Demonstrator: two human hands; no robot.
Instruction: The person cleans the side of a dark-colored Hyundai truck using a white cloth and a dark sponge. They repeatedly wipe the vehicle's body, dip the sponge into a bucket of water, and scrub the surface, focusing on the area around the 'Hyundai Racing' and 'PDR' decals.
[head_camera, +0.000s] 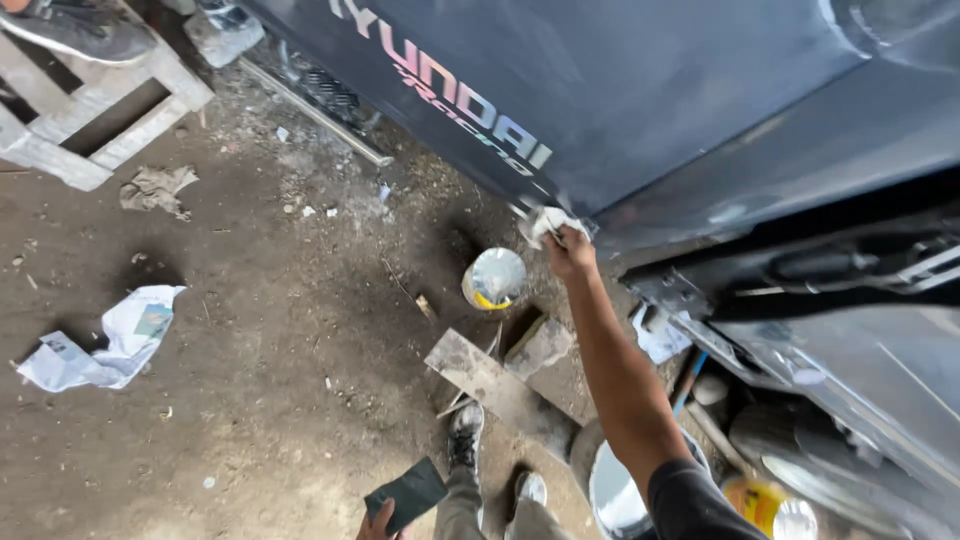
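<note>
Two hands show in the head view, and they are well apart. The right hand is stretched far forward on a straight arm and is clenched around a small white wad, perhaps cloth or paper, which it presses against the dark car panel at the panel's lower edge. The wad lies just beyond the knuckles, touching the metal, and the forearm runs in one long line from the person's shoulder up to that edge. Measured from the car panel, the left hand is much farther away, low and close to the body; its fingers grip one end of a dark flat rectangular sheet, maybe sanding paper, whose long axis is tilted up and away from the hand. Under the panel's lower edge, near the right hand, a round tin with a shiny lid stands on the dirt floor, and a wooden board lies between the tin and the person's shoes. Along the panel's edge toward the lettering the surface is free for sliding. On the other side a black frame of the car is near and limits the way.
</note>
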